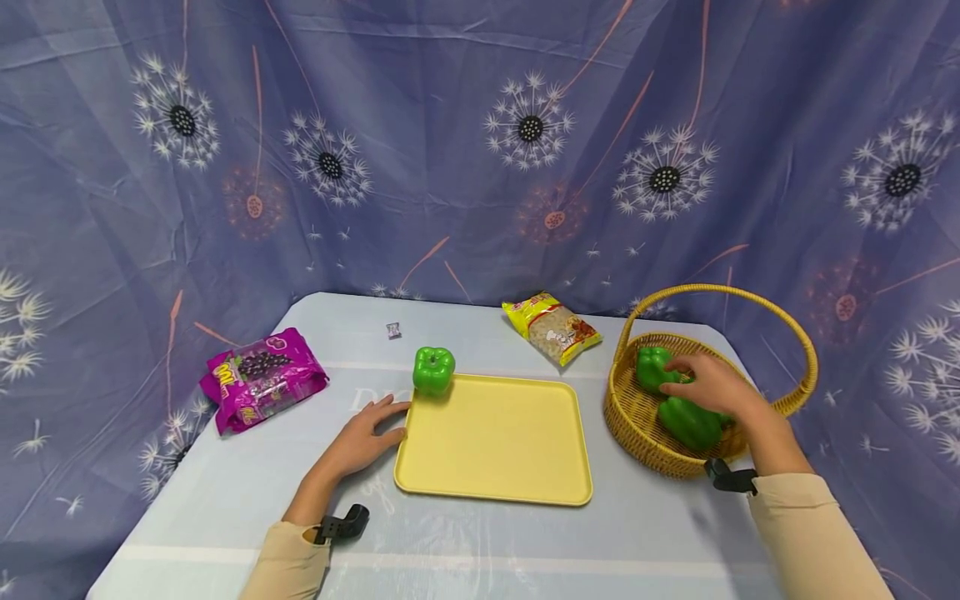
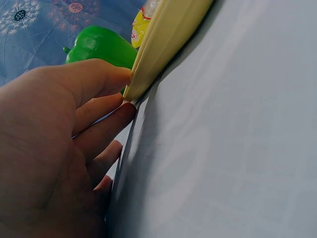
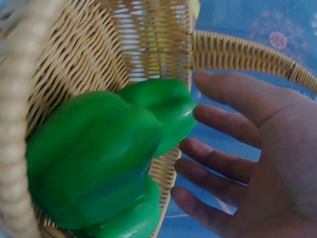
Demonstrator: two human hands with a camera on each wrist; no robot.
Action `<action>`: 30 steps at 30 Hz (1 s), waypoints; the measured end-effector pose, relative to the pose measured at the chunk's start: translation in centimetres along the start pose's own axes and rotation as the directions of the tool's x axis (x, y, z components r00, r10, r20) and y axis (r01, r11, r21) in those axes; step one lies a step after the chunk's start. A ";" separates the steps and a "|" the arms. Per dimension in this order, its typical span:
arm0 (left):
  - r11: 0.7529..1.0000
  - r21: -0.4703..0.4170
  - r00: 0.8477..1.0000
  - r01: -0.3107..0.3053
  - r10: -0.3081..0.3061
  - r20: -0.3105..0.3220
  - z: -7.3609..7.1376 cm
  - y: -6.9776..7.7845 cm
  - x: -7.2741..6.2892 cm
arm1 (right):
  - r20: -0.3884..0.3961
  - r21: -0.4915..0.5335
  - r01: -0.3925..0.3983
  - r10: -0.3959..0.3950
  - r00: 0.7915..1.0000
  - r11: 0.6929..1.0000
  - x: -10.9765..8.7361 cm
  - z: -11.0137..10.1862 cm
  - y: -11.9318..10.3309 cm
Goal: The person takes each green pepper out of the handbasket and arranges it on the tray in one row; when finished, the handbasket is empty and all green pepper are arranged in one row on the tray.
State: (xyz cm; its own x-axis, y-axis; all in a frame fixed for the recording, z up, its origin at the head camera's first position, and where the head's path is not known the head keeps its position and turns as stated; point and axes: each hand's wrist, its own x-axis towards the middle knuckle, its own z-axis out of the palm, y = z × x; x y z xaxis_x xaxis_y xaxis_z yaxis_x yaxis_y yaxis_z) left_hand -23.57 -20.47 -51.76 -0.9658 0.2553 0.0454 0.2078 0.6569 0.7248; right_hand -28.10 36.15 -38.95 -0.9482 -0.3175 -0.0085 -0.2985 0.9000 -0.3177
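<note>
My left hand (image 1: 362, 442) rests beside the yellow tray (image 1: 495, 442), its loosely extended fingers touching the left rim. At the tray's far left corner sits a green bell pepper (image 1: 433, 372), also visible beyond the tray in the left wrist view. Over the wicker basket (image 1: 626, 429) on the right, my right hand (image 1: 708, 383) reaches in with fingers spread and holding nothing. Inside lie a green bell pepper (image 1: 652, 369) near the fingertips and another bell pepper (image 1: 688, 423) under the hand. The right wrist view shows overlapping green peppers (image 3: 94, 158) just beside the fingers.
A tall handle (image 1: 720, 289) arches over the basket. Behind the tray lies a yellow snack bag (image 1: 552, 327); a purple grape-printed package (image 1: 266, 379) is at the left edge. One small wrapped piece (image 1: 393, 331) lies near the back. A dandelion-patterned curtain (image 1: 420, 167) hangs behind the table.
</note>
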 end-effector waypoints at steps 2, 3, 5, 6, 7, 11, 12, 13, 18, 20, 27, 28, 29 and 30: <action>1.000 0.000 1.000 0.003 -0.003 -0.001 0.0 0.1 0.0 | 0.014 -0.020 -0.011 0.011 1.000 1.000 -0.1 0.0 0.2; 1.000 -0.001 1.000 0.003 -0.003 -0.002 0.0 0.1 0.0 | 0.021 -0.024 -0.017 0.018 1.000 1.000 -0.1 0.0 0.3; 1.000 -0.004 1.000 0.006 -0.006 -0.003 0.0 0.2 0.0 | 0.034 -0.031 -0.028 0.029 0.999 0.999 -0.1 0.0 0.6; 1.000 -0.004 1.000 0.008 -0.008 -0.003 0.0 0.2 0.0 | 0.044 -0.031 -0.031 0.033 0.998 0.999 -0.1 0.1 0.7; 1.000 -0.004 1.000 0.009 -0.009 -0.004 0.0 0.2 0.0 | 0.054 -0.032 -0.036 0.038 0.998 0.999 -0.1 0.1 0.8; 1.000 0.001 1.000 0.012 -0.012 -0.002 0.0 0.1 -0.1 | 0.090 -0.052 -0.051 0.055 0.994 0.997 0.0 0.4 1.2; 1.000 0.004 1.000 0.012 -0.012 -0.002 0.0 0.1 -0.1 | 0.100 -0.059 -0.053 0.058 0.993 0.997 0.1 0.5 1.3; 1.000 0.006 1.000 0.012 -0.012 -0.002 0.0 0.1 0.0 | 0.108 -0.065 -0.054 0.061 0.992 0.996 0.1 0.6 1.3; 1.000 0.013 1.000 0.008 -0.008 -0.006 0.1 -0.1 0.0 | 0.144 -0.074 -0.066 0.077 0.987 0.995 0.1 0.7 1.3; 1.000 0.014 1.000 0.009 -0.009 -0.007 0.1 -0.1 0.1 | 0.152 -0.073 -0.073 0.084 0.985 0.995 0.1 0.7 1.3; 1.000 0.014 1.000 0.021 -0.021 -0.003 0.2 -0.1 0.0 | 0.133 -0.037 -0.087 0.091 0.987 0.996 -0.1 0.4 1.3; 1.000 0.014 1.000 0.021 -0.021 -0.004 0.2 -0.1 0.0 | 0.122 -0.031 -0.087 0.090 0.988 0.996 -0.2 0.4 1.3; 1.000 0.013 1.000 0.022 -0.022 -0.002 0.2 0.0 0.0 | 0.113 -0.028 -0.087 0.089 0.990 0.996 -0.3 0.4 1.3; 1.000 0.013 1.000 0.023 -0.023 -0.001 0.1 0.0 0.0 | 0.106 -0.024 -0.085 0.087 0.991 0.996 -0.3 0.4 1.3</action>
State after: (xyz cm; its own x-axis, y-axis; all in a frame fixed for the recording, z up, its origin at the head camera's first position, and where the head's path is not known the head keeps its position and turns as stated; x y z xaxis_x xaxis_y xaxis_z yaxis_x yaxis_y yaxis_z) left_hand -23.54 -20.37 -51.87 -0.9704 0.2398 0.0298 0.1880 0.6720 0.7163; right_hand -28.13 37.28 -39.71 -0.9537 -0.2682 -0.1360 -0.2198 0.9304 -0.2933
